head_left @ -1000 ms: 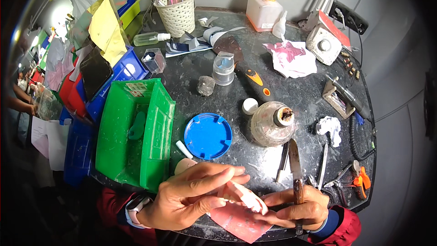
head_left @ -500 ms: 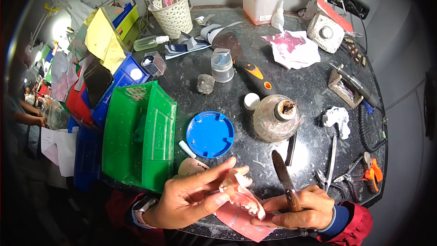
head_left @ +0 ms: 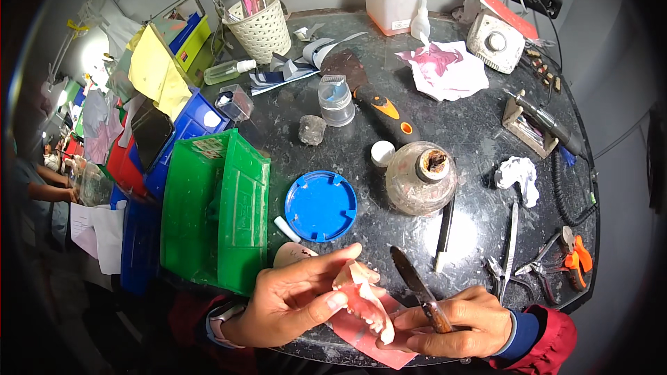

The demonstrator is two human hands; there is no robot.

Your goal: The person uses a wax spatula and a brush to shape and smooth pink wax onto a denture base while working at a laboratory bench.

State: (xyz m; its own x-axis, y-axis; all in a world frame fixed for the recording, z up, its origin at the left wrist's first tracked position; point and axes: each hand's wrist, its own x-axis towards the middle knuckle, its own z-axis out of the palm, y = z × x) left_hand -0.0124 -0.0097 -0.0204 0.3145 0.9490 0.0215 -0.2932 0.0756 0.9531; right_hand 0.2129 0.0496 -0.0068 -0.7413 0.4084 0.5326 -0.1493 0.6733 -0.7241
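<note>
In my left hand [head_left: 286, 307] is a pink wax denture [head_left: 363, 300] with small pale teeth along its lower edge, pinched between thumb and fingers. My right hand [head_left: 464, 322] grips a wax knife [head_left: 415, 283], its dark, stained blade slanting up to the left. The right fingertips are close to the denture's lower end; whether they touch it I cannot tell. Beneath both hands a pink wax sheet [head_left: 358, 337] lies at the table's front edge. A rounded pale pink piece [head_left: 292, 254] with handwriting is partly hidden behind my left hand.
A glass spirit burner [head_left: 419, 184] stands mid-table beside an orange-and-black handle [head_left: 389, 114]. Left are a blue lid [head_left: 321, 206] and a green bin [head_left: 250, 215]. Pliers [head_left: 575, 264], tweezers [head_left: 511, 250] and crumpled paper [head_left: 518, 180] lie right. A wicker cup [head_left: 264, 31] stands behind.
The knife's blade has swung left and down, lying more slanted. The denture has tilted and shifted slightly left, still in my left hand. The view has shifted slightly.
</note>
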